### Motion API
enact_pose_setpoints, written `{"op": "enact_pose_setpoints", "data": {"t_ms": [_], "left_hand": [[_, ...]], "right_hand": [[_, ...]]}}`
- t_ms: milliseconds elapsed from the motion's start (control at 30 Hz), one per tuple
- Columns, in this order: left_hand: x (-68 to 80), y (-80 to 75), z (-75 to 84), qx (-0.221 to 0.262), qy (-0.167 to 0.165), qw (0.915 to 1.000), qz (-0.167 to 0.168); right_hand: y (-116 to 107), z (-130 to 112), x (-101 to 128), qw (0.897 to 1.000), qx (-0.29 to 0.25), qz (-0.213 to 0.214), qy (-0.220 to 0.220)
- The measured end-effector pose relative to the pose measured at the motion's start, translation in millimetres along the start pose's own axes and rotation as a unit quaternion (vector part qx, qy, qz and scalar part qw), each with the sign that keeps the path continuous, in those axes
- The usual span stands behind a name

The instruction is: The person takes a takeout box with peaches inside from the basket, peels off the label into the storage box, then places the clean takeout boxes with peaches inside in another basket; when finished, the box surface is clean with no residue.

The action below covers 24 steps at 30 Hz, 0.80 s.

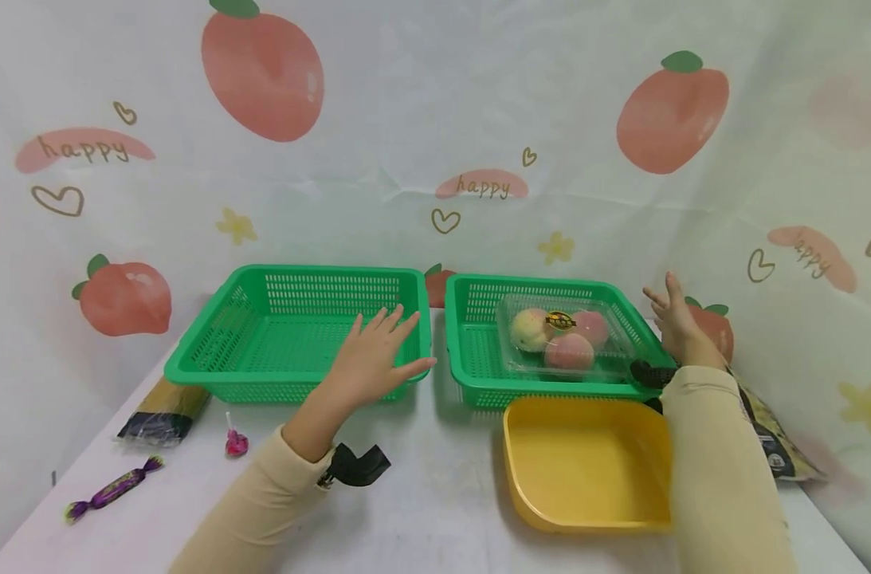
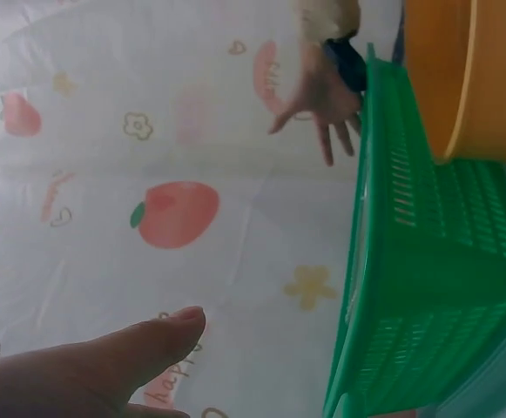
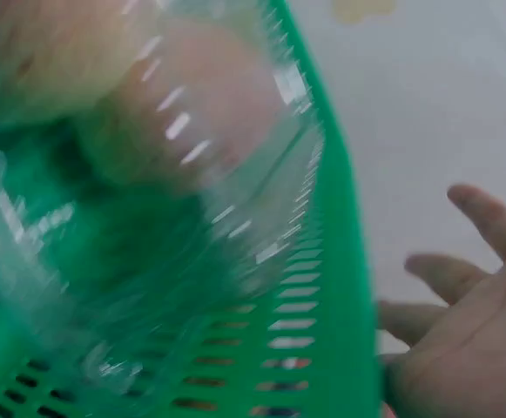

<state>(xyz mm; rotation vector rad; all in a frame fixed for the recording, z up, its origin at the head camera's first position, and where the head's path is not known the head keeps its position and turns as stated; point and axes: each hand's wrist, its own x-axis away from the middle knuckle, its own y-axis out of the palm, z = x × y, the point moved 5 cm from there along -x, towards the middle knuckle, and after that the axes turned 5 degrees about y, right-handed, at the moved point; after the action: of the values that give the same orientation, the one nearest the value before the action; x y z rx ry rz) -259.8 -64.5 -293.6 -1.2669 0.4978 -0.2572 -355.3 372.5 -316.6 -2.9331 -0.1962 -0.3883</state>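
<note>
In the head view my left hand hovers with spread fingers over the right side of the left green basket, holding nothing. My right hand is raised beside the right rim of the right green basket, its fingers apart and nothing in them. Inside that basket lies a clear plastic box of peaches with a dark label on its lid. The right wrist view shows the box blurred, and my right hand just outside the basket wall. I cannot tell whether it touches the rim.
A yellow basin stands in front of the right basket. On the left lie a brown-and-black packet, a lollipop and a purple wrapped candy. A dark bag is partly hidden behind my right forearm.
</note>
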Motion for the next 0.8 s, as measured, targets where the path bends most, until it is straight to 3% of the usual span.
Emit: {"op": "enact_pose_setpoints", "data": {"t_ms": [133, 267, 367, 533, 800], "left_hand": [[-7.3, 5.0, 2.1, 0.028, 0.003, 0.9996, 0.002], [-16.2, 6.5, 3.9, 0.062, 0.006, 0.9977, 0.027], [-21.1, 6.0, 7.1, 0.086, 0.009, 0.9946, 0.058], [-24.7, 4.6, 12.4, 0.114, 0.017, 0.9885, 0.097], [-38.1, 13.4, 13.4, 0.141, -0.006, 0.9868, 0.080]], "right_hand": [[-3, 7, -6, 0.996, 0.085, 0.002, 0.006], [-6, 12, -10, 0.980, 0.198, 0.014, 0.028], [-8, 19, -13, 0.970, 0.238, 0.046, 0.024], [-11, 26, -18, 0.968, 0.237, 0.077, -0.010], [-13, 29, -20, 0.973, 0.211, 0.095, -0.016]]}}
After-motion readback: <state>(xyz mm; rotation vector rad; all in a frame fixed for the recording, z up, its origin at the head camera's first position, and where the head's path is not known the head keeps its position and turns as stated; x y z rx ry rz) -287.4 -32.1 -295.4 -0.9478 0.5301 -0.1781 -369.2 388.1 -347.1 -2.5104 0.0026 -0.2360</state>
